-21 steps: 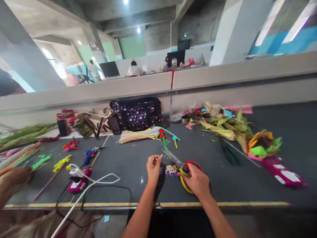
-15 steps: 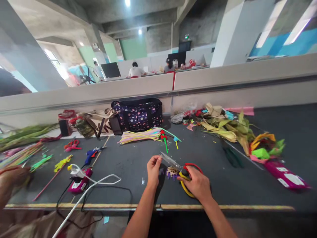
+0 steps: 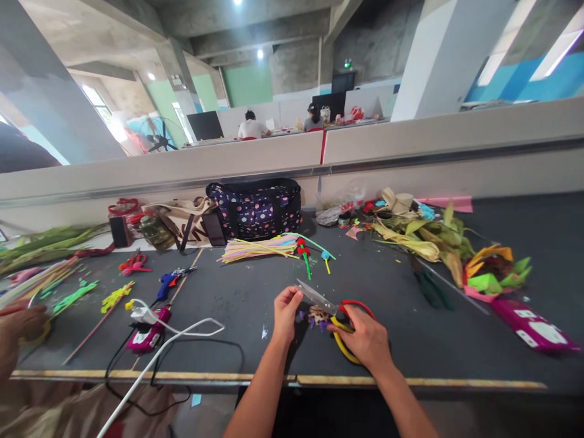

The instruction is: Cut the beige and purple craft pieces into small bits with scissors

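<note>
My right hand [image 3: 366,334] is closed around the red and yellow handles of a pair of scissors [image 3: 318,298], whose blades point up and left. The blade tips reach close to the fingertips of my left hand [image 3: 287,311]. That hand is pinched, and whatever lies between its fingers is too small to make out. Under the blades, on the dark table [image 3: 219,365], rests a small beige and purple piece [image 3: 318,316]. A red flower on a green stem [image 3: 305,258] and a blue one on a yellow stem [image 3: 326,260] lie beyond my hands.
A bundle of pastel pipe cleaners [image 3: 260,249] lies before a patterned bag [image 3: 260,210]. At left are a blue glue gun [image 3: 170,284], a pink power strip [image 3: 150,334] with a white cable, and a co-worker's hand [image 3: 27,322]. Dried husks [image 3: 420,234] and dark green pliers [image 3: 429,283] lie right.
My hands and the scissors hold nearly the same pose. The view has shifted slightly. At left, the co-worker's hand has moved a little.
</note>
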A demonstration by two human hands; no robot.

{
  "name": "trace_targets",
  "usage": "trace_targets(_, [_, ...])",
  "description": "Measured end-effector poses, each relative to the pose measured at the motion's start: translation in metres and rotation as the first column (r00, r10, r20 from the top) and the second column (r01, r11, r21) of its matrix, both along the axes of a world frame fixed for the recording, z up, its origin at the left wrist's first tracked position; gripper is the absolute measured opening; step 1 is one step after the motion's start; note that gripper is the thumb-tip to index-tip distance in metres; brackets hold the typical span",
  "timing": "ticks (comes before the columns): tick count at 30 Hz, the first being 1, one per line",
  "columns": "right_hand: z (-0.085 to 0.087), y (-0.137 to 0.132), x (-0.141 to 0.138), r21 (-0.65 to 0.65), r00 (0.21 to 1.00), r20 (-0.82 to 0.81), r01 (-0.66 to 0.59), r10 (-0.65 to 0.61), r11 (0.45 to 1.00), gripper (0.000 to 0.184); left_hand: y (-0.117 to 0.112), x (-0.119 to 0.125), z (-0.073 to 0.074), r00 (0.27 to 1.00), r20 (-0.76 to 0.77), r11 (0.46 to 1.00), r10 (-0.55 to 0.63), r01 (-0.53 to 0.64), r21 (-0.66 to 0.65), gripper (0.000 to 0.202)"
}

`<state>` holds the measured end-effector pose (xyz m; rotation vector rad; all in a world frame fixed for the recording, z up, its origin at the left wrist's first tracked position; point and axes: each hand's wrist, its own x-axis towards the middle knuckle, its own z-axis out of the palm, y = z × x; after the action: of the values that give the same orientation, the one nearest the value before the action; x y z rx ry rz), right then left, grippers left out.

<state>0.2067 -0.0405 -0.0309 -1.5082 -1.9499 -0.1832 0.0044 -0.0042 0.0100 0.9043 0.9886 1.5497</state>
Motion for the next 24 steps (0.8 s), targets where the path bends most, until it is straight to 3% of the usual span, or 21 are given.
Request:
trace_targets(11, [0.0008, -0.0009, 0.0007, 0.011, 1.0, 0.002, -0.014, 0.014, 1.0, 0.062, 0.0032, -0.001, -0.0063, 0.998, 0.055, 1.0, -0.012, 0.012, -0.002, 0.02])
trace_targets(24, [0.0003, -0.0001, 0.0022, 0.039, 0.999, 0.009, -0.035, 0.035, 0.999, 0.062, 0.0005, -0.0006, -0.0018, 0.997, 0.054, 0.999, -0.052, 0.052, 0.002, 0.019])
